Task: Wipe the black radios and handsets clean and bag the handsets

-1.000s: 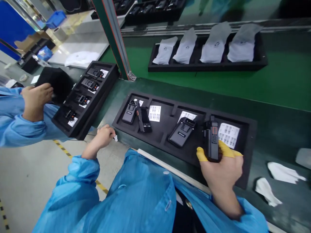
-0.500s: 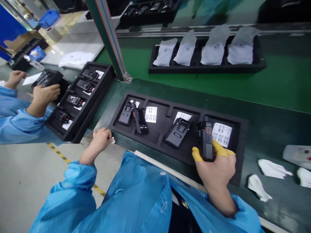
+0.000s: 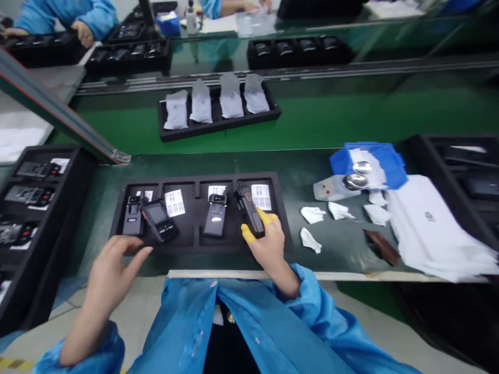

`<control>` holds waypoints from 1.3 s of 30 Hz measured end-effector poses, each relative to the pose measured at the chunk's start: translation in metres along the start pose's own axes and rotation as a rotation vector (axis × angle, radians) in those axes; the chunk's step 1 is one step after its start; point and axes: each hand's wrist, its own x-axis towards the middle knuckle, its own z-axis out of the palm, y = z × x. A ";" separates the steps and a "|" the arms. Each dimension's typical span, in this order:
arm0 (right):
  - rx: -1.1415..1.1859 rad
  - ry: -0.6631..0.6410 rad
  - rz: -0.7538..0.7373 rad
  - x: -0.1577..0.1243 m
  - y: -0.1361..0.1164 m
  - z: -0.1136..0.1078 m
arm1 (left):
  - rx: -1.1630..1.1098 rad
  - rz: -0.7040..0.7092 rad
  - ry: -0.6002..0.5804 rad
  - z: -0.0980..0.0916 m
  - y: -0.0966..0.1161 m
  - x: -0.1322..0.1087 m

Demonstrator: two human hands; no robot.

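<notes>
My right hand [image 3: 268, 241], with yellow finger cots on thumb and fingers, grips a black handheld device [image 3: 251, 210] with an orange-outlined side button. It stands on edge in the right compartment of a black foam tray [image 3: 186, 221], beside a white label sheet [image 3: 262, 197]. My left hand [image 3: 117, 267] hovers at the tray's front left corner, thumb and fingers apart, nothing seen in it. Near it lie a device with a screen [image 3: 159, 221], tilted, and another device back up [image 3: 133, 215]. A further device [image 3: 214, 215] rests back up in the third compartment.
White pouches [image 3: 231, 98] stand in a tray behind. On the right are crumpled white wipes [image 3: 311, 240], a clear bottle [image 3: 329, 189], a blue bin [image 3: 395, 163] and stacked white bags [image 3: 432, 223]. A filled tray [image 3: 35, 223] sits left; a metal post [image 3: 78, 111] rises between.
The view has swung to the right. My left hand has come up to the tray and opened; the white scrap at its fingertips no longer shows. My right hand keeps hold of the device.
</notes>
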 end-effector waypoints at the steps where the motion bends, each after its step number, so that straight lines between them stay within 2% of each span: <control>1: 0.016 0.013 0.006 0.001 0.000 -0.001 | -0.072 0.092 0.002 0.013 0.015 0.006; 2: 0.032 0.021 0.008 0.002 0.000 -0.003 | -0.130 0.176 -0.009 0.027 0.031 0.013; 4: 0.052 0.030 0.006 0.003 -0.001 -0.006 | -0.175 0.252 -0.035 0.057 0.060 0.025; 7: 0.042 0.055 -0.009 0.003 0.001 -0.011 | -0.055 0.252 -0.082 0.094 0.096 0.038; 9: 0.006 0.080 -0.034 0.004 0.004 -0.012 | 0.082 0.230 -0.146 0.108 0.112 0.044; 11: -0.049 0.099 -0.055 0.006 0.009 -0.012 | 0.178 0.213 -0.201 0.115 0.122 0.048; 14: -0.128 0.089 -0.059 0.009 0.017 -0.009 | 0.179 0.192 -0.240 0.115 0.124 0.054; 17: -0.154 0.045 -0.059 0.010 0.022 -0.007 | 0.003 0.099 -0.264 0.110 0.117 0.063; 19: -0.149 0.024 -0.056 0.010 0.023 -0.006 | -0.225 -0.060 -0.295 0.107 0.111 0.069; 22: -0.134 0.004 -0.056 0.011 0.023 -0.006 | -0.686 -0.331 -0.295 0.102 0.109 0.072; 24: -0.127 -0.004 -0.054 0.011 0.022 -0.007 | -0.960 -0.424 -0.315 0.099 0.112 0.071; 26: -0.129 -0.005 -0.038 0.011 0.021 -0.008 | -1.135 -0.455 -0.400 0.096 0.119 0.067; 29: -0.128 -0.019 0.004 0.011 0.021 -0.009 | -1.235 -0.457 -0.511 0.093 0.130 0.062; 34: -0.106 -0.051 0.038 0.011 0.020 -0.010 | -1.262 -0.412 -0.453 0.093 0.140 0.059; 39: -0.113 -0.063 0.049 0.012 0.019 -0.010 | -1.253 -0.373 -0.441 0.092 0.139 0.057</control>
